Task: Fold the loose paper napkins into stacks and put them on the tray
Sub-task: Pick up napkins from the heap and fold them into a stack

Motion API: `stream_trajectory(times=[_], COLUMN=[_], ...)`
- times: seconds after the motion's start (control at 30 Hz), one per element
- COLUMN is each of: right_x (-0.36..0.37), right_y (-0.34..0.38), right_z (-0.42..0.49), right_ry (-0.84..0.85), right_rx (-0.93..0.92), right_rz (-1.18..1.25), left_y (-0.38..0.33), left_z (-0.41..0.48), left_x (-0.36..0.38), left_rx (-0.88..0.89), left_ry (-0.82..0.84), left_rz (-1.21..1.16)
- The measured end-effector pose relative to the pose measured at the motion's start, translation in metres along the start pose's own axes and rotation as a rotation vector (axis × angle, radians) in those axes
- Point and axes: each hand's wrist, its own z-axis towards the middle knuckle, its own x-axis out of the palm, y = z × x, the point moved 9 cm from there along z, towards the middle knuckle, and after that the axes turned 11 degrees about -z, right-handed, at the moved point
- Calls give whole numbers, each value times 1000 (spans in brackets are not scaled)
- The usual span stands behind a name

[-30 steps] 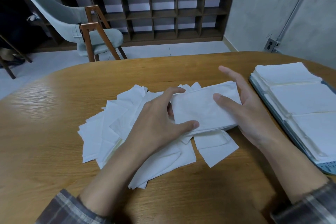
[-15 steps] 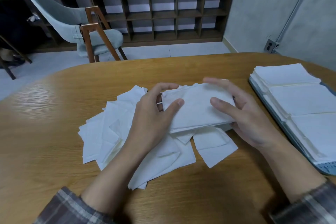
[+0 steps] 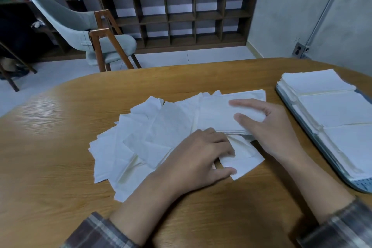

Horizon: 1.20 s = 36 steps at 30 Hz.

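Observation:
Loose white paper napkins (image 3: 153, 137) lie fanned out across the middle of the wooden table (image 3: 50, 177). My right hand (image 3: 269, 129) grips the right end of a folded napkin stack (image 3: 217, 115), which lies low over the far side of the pile. My thumb and one finger show on top of the stack. My left hand (image 3: 199, 157) rests on the near side of the pile. Its bent fingers and thumb pinch the edge of a loose napkin (image 3: 245, 157). A grey-blue tray (image 3: 360, 186) at the right holds several folded napkin stacks (image 3: 332, 110) in a row.
The tray lies along the table's right edge and runs out of view. Behind the table a grey chair with wooden legs (image 3: 94, 34) stands on the floor. A low cubby shelf (image 3: 181, 16) with potted plants lines the back wall.
My left hand let go of the folded stack and dropped onto a loose napkin nearer me. My right hand kept the stack and lowered it flatter over the pile.

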Motion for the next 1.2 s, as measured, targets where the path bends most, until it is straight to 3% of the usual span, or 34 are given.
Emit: stream_trajectory(times=[0.27, 0.7, 1.2], right_x=[1, -8, -13], right_y=[-1, 0, -1], right_z=[0, -1, 2], right_ry=[-2, -82, -75], right_rx=[-10, -22, 20], right_rz=[-20, -67, 103], left_y=[5, 4, 6], left_z=[-1, -2, -5], left_x=[0, -3, -51], left_rx=[-100, -85, -132], left_ry=[12, 15, -377], left_rz=[-96, -107, -520])
